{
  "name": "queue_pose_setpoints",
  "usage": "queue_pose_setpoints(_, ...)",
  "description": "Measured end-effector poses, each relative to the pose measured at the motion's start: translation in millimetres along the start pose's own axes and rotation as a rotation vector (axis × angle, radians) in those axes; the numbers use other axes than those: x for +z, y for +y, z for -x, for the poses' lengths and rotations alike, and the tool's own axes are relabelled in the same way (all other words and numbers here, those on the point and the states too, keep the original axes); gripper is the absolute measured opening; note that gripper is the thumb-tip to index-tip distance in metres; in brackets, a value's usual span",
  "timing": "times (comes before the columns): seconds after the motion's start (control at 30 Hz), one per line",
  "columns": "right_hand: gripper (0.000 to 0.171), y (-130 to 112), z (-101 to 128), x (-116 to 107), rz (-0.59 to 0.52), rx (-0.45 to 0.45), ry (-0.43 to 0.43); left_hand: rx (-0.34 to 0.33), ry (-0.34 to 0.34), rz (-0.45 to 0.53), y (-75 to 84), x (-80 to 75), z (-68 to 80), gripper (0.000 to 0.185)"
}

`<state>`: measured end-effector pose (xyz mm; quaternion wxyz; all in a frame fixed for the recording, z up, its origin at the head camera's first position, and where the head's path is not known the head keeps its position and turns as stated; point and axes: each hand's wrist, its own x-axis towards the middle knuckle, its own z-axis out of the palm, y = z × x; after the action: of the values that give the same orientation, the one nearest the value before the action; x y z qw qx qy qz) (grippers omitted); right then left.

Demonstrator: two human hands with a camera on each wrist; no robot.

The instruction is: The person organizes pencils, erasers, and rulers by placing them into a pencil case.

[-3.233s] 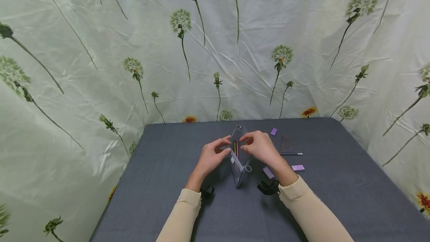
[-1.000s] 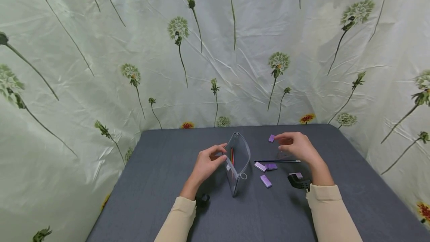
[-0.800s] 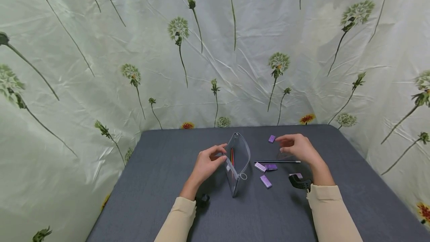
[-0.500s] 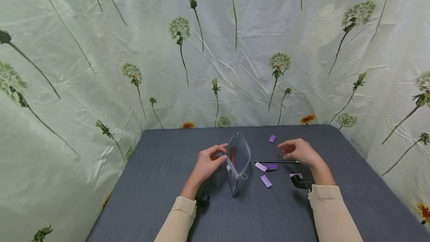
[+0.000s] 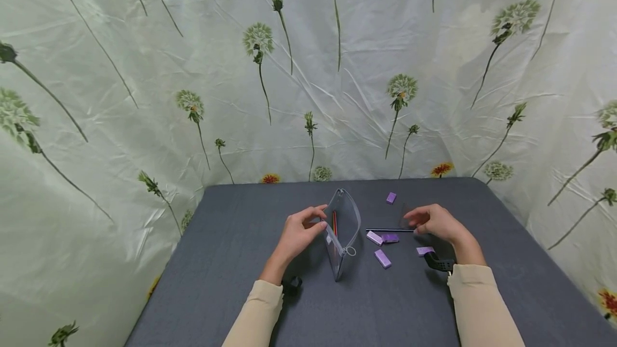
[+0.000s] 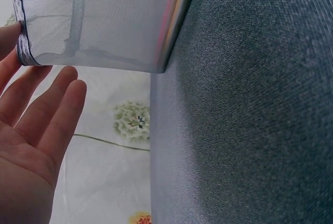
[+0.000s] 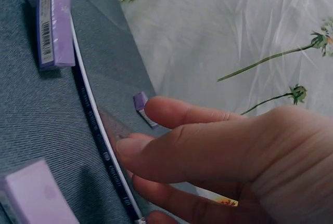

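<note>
Left hand (image 5: 298,233) pinches the clear zip pouch (image 5: 343,233) edge; right hand (image 5: 436,222), fingers loosely curled, touches the pen (image 5: 385,229), holding nothing.

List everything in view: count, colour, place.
pencil case: 1, clear with grey zip, open, standing on edge mid-table, red and green pencils inside
pen: 1, dark, lying right of the case
set square: 1, clear, just beyond the pen
erasers: 5, purple, scattered right of the case, one smaller at the far side
table: 1, dark grey cloth
backdrop: 1, pale green with a dandelion print, behind and beside the table
left hand: fingers pinch the case's left rim
right hand: fingertips at the pen's right end, contact unclear
sleeves: 2, beige
</note>
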<state>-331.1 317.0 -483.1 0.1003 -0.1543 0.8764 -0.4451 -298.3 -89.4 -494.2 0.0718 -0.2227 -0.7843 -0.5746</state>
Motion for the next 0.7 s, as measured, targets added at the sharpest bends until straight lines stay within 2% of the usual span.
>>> queue_pose_setpoints(0.13, 0.040, 3.1, -2.2, 2.7, 0.007, 0.016, -0.002, 0.005, -0.004, -0.004, -0.7, 0.0, -0.2, 0.021)
queue_pose_setpoints(0.37, 0.033, 3.8, -5.7, 9.2, 0.104, 0.032, 0.030, 0.005, -0.004, -0.003, 0.3, 0.6, -0.1, 0.009)
queue_pose_setpoints(0.7, 0.027, -0.8, -12.2, 18.7, 0.151, 0.058, 0.026, 0.005, -0.008, -0.001, 0.4, 0.4, -0.3, 0.009)
